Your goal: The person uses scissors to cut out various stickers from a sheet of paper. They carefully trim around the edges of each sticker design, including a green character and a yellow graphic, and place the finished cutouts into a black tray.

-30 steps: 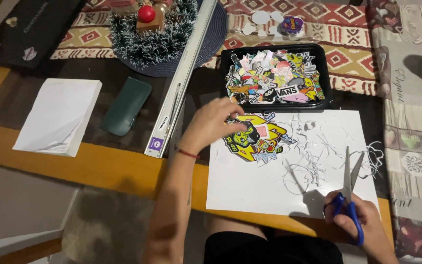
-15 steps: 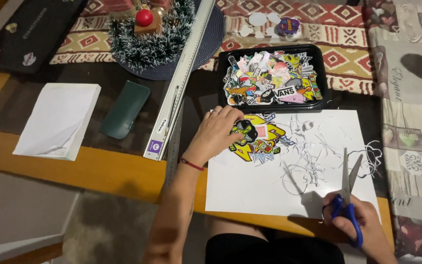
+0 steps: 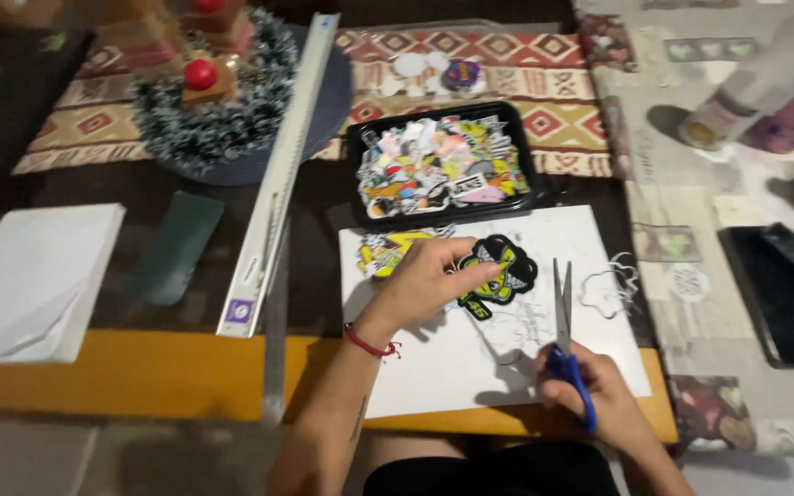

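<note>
since half a second ago the black and yellow sticker is being drawn out from the yellow sticker pile, which is now lying just behind the left hand. that hand is pinching the sticker's left edge, fingers curled over it, on the white sheet. the right hand, nearer the body, is closed around the blue-handled scissors, blades together and pointing away. beyond both hands the black tray of stickers is sitting; paper trimmings are lying just beyond the right hand.
</note>
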